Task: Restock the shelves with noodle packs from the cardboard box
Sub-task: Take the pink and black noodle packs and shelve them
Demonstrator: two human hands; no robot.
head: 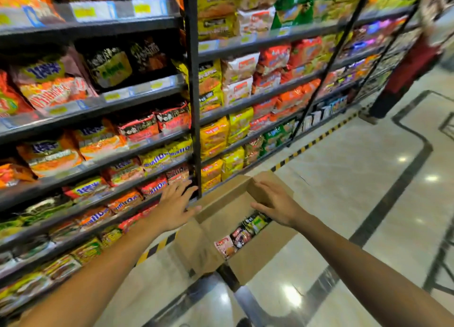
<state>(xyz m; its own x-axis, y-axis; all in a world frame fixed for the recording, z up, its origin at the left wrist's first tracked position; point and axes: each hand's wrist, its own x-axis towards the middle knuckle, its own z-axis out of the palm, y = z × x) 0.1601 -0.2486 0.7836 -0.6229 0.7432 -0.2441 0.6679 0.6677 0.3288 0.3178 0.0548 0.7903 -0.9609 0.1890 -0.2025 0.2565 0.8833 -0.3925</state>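
From 9 to 12 o'clock the shelves (98,103) run in dark tiers, each lip edged with price strips and packed with noodle packs (137,127) right up to the front edges. A black upright post (194,86) splits the two bays at 12 o'clock. Along the shelf foot a yellow-black hazard strip (312,142) marks the floor edge toward 2 o'clock.

The left hand (175,207) reaches out at centre, fingers straight and spread, holding nothing, its thumb beside the near-left flap of the cardboard box (260,253). The box sits at 6 o'clock, just off the shelf foot, flaps up; loose noodle packs inside (242,235) show through the gap between flaps.

The right hand (277,205) lies over the far flap, fingers extended across its top edge, thumb underneath; whether it pinches or only rests, I cannot tell.

From 3 to 5 o'clock glossy tiled floor (356,179) lies open, with a dark inlaid border. A person in red (407,76) stands at 2 o'clock
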